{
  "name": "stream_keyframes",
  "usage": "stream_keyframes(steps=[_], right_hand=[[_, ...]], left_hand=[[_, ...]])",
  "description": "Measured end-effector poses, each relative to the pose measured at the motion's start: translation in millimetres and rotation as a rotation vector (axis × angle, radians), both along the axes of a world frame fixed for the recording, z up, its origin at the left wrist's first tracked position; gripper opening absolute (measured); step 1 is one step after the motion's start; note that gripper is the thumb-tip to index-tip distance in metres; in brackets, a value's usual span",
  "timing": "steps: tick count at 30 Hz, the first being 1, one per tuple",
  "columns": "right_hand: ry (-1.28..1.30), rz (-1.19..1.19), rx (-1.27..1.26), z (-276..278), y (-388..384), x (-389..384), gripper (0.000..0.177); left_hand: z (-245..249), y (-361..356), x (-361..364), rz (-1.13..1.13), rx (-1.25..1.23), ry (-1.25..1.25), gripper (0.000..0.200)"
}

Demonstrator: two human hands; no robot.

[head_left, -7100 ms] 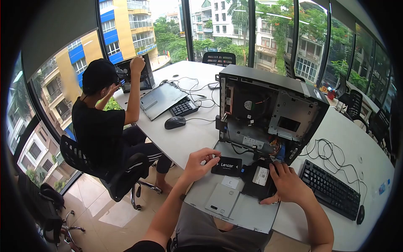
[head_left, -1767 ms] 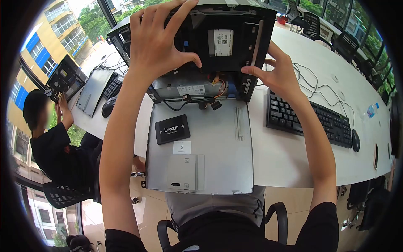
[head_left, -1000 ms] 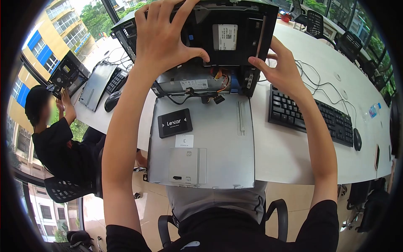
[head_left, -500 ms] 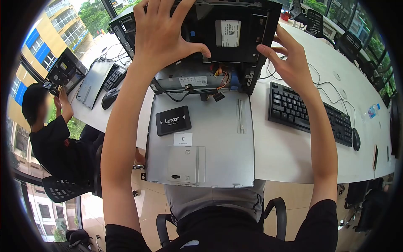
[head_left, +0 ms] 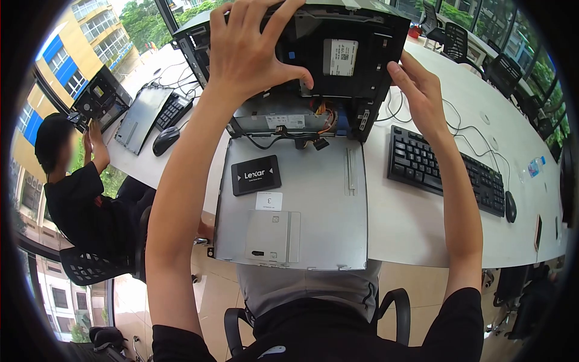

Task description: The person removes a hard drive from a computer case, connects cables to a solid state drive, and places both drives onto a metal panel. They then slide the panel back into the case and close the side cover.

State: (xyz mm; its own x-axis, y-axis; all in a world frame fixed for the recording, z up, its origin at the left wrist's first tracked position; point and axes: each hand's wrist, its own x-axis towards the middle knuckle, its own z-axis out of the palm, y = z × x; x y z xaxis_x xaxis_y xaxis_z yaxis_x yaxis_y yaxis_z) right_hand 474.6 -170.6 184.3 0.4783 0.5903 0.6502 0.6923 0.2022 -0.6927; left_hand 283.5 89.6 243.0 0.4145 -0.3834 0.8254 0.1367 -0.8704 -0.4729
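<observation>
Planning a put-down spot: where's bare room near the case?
Panel: bare right of the drive, short of the slotted strip. Table: bare below the keyboard, between panel and right arm. Crowded: cables at the case foot, left hand and right hand up at its sides.
</observation>
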Motion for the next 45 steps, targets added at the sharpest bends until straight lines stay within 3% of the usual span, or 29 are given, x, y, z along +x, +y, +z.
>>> stream_keyframes(steps=[2,7,16,28,45], right_hand=[[0.034,0.030,0.011,2.1,-0.2,-2.8,0.058],[0.081,0.012,0.017,8.3,-3.9,-8.0,0.062],[0.057,-0.014,-0.034,6.5,-4.3,-8.5,0.053],[0.062,-0.356,0.032,8.0,11.1,-28.7,0.041],[0.066,-0.165,0.003,21.1,-16.9,-0.3,0.047]], left_hand=[[-2.9,5.2,5.7,-0.066,0.004,-0.043,0.130],[-4.8,1.3,2.0,0.001,-0.064,0.000,0.132],[-4.6,5.3,6.6,-0.058,-0.070,-0.040,0.122],[0.5,-8.2,0.3,0.008,-0.135,0.036,0.121],[2.6,-16.3,-11.1,-0.025,-0.129,0.047,0.092]])
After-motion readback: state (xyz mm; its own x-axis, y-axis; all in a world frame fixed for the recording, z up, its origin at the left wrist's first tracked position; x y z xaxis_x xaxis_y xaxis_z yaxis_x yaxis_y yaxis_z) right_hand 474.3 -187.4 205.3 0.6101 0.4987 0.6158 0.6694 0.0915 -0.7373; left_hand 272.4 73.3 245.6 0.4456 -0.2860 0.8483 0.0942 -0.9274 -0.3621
